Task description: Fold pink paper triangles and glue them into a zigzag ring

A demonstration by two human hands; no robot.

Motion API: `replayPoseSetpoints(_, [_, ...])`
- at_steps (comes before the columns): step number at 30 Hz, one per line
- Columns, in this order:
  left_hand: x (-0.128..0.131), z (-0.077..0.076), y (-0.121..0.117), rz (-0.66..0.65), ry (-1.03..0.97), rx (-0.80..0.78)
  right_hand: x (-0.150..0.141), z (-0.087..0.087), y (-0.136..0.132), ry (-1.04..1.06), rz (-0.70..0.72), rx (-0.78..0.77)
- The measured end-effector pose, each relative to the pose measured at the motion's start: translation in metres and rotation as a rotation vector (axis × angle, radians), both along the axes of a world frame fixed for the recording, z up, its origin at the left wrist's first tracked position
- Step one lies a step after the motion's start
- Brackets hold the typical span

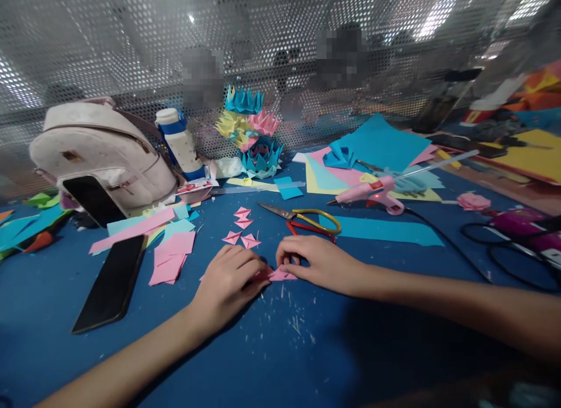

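Observation:
On the blue table a small piece of pink paper (280,275) lies between my hands, partly covered by fingers. My left hand (231,276) has its fingers curled down on the left end of the paper. From the other side my right hand (319,260) pinches the right end, thumb and fingertips together. Just beyond my hands sit several folded pink paper pieces (242,222). Scissors (307,216) with yellow and red handles lie past my right hand. A stack of pink paper squares (172,258) is to the left.
A phone (111,282) lies left, near a white backpack (100,151) and a bottle (179,142). Folded paper flowers (249,133) stand at the back. A pink glue gun (370,193) with its black cord rests right, before coloured paper sheets (385,142).

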State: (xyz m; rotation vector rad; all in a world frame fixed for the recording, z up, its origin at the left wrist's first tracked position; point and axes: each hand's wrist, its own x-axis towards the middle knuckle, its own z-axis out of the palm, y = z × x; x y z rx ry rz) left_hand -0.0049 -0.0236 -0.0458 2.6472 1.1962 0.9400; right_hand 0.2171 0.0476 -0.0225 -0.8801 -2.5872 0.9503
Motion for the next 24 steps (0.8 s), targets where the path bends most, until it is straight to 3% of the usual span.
replayPoseSetpoints(8, [-0.0001, -0.0010, 0.0000, 0.007, 0.001, 0.031, 0.0002, 0.0005, -0.0014, -0.072, -0.049, -0.052])
replayPoseSetpoints(24, [-0.0009, -0.0013, 0.0011, 0.007, 0.003, 0.040, 0.0008, -0.0018, -0.0043, -0.053, 0.006, -0.005])
